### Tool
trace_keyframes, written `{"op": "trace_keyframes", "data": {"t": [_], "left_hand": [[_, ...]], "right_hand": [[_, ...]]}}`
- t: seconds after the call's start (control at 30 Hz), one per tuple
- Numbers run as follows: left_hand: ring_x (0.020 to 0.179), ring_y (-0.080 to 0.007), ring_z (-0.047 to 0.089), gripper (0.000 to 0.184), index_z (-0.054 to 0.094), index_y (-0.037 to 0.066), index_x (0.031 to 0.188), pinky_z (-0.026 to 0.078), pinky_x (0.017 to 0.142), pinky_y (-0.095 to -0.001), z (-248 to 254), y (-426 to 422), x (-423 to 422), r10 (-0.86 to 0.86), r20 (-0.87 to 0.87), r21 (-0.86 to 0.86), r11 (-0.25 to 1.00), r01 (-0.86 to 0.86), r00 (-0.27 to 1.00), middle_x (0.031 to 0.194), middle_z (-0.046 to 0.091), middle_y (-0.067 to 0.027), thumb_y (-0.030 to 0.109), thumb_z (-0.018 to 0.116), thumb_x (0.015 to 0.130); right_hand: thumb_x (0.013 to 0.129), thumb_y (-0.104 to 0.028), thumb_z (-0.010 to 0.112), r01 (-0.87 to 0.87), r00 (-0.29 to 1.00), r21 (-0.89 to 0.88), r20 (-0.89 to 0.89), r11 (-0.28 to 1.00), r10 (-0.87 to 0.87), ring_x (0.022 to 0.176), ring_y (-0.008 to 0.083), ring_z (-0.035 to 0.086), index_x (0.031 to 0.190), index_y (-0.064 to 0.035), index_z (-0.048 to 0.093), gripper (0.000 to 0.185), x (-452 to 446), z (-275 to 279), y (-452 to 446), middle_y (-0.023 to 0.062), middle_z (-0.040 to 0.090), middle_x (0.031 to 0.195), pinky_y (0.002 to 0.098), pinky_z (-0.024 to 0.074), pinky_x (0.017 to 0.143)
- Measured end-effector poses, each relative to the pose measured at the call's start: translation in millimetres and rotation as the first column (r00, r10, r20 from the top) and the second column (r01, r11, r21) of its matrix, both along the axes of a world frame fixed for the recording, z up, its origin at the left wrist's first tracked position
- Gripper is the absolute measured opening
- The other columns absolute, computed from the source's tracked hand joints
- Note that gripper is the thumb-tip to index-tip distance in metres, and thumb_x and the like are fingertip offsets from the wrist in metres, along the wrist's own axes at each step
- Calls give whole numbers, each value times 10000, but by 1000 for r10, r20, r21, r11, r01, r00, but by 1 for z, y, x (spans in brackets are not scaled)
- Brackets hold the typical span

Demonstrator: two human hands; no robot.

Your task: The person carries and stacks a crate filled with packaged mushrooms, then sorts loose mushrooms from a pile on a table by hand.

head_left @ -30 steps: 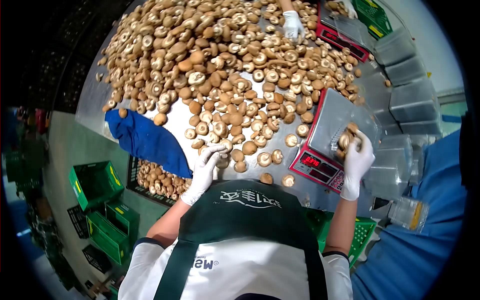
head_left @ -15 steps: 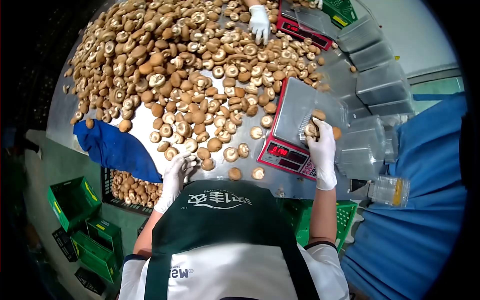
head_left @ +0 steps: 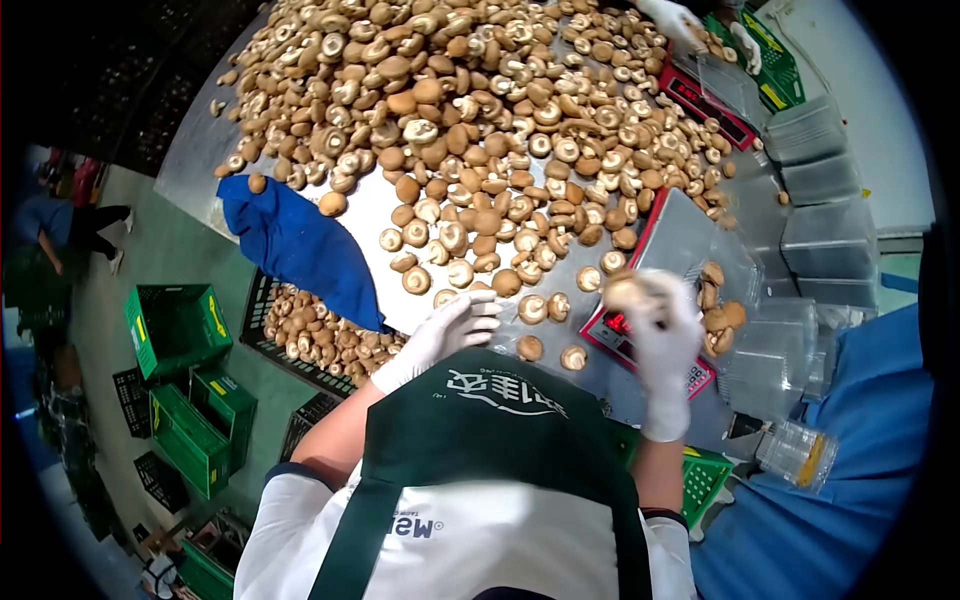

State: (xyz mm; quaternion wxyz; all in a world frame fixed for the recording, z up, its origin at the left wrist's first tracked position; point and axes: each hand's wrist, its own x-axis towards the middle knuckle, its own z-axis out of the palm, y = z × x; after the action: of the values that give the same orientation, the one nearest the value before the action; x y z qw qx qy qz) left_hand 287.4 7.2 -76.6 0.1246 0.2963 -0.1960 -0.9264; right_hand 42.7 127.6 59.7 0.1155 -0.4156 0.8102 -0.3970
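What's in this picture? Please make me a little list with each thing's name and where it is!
Right hand: white-gloved, holding a blurry mushroom over the red scale
Left hand: white-gloved, near loose mushrooms
Mushroom pile: big and brown, on the metal table
Blue cloth: over the table's edge
Green crates: on the floor
Other person: gloved hands by another scale

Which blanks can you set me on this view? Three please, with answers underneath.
The right hand holds a brown ____ in its fingers.
The cloth near the left hand is ____.
The scale nearest the right hand shows digits lit in ____.

Missing words: mushroom; blue; red.
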Motion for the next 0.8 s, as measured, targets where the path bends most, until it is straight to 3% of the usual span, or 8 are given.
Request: {"op": "trace_keyframes", "data": {"t": [0.1,0.27,0.33,0.43,0.5,0.57,0.6,0.8], "left_hand": [[1104,-208,573,511,437,81,1396,472,937,-336,23,0,2,67,-118,217,975,-40,991,1329,552,-109,409,448,1004],[811,-162,614,273,613,53,1103,490,700,-258,3,-11,95,173,82,-5,985,-173,982,981,659,-77,264,493,976],[781,-142,619,252,627,41,1070,491,678,-234,-7,-19,141,273,290,-101,962,-254,917,948,658,-60,243,512,971],[805,-110,599,246,635,26,1083,474,699,-217,-58,-24,221,366,655,-435,898,-66,661,949,649,-38,221,568,950],[950,-183,602,311,609,21,1183,485,854,-284,-52,-15,213,560,710,-676,711,193,427,1022,635,-65,183,624,918],[1031,-246,588,334,604,11,1178,461,925,-329,-39,-19,186,754,536,-793,297,533,378,1100,617,-116,142,654,875],[1085,-279,568,346,606,12,1170,436,970,-353,-29,-23,163,739,471,-862,270,428,482,1151,597,-147,100,664,841],[1118,-319,557,384,584,32,1197,441,988,-374,-10,-48,33,495,385,-923,180,341,779,1196,574,-157,114,666,831]], "right_hand": [[824,-104,704,-489,847,-24,225,872,482,925,223,645,1134,-43,644,322,57,-23,-22,106,643,1101,310,508,813],[861,-157,689,-287,879,208,444,935,172,855,251,682,1082,-43,664,251,35,-80,32,135,679,965,308,523,772],[832,-309,717,-182,945,628,325,757,-43,895,293,681,1003,-46,650,322,18,-82,54,159,694,968,367,526,783],[804,-383,730,-243,947,758,321,605,-23,888,329,674,973,-36,616,403,12,-127,87,172,695,933,391,525,771],[776,-345,771,-169,956,657,289,735,-39,836,309,677,955,-19,582,417,21,-153,86,170,688,869,377,523,738],[782,-284,779,-111,953,499,300,859,-51,815,267,681,949,-8,572,383,30,-159,63,152,688,851,355,523,723],[793,-177,770,-66,747,437,617,897,-246,809,184,667,964,-5,571,313,35,-149,42,109,689,877,312,516,709],[899,-44,594,-92,862,52,504,994,54,784,157,624,1032,-11,645,147,41,-152,-44,79,676,912,284,491,734]]}}
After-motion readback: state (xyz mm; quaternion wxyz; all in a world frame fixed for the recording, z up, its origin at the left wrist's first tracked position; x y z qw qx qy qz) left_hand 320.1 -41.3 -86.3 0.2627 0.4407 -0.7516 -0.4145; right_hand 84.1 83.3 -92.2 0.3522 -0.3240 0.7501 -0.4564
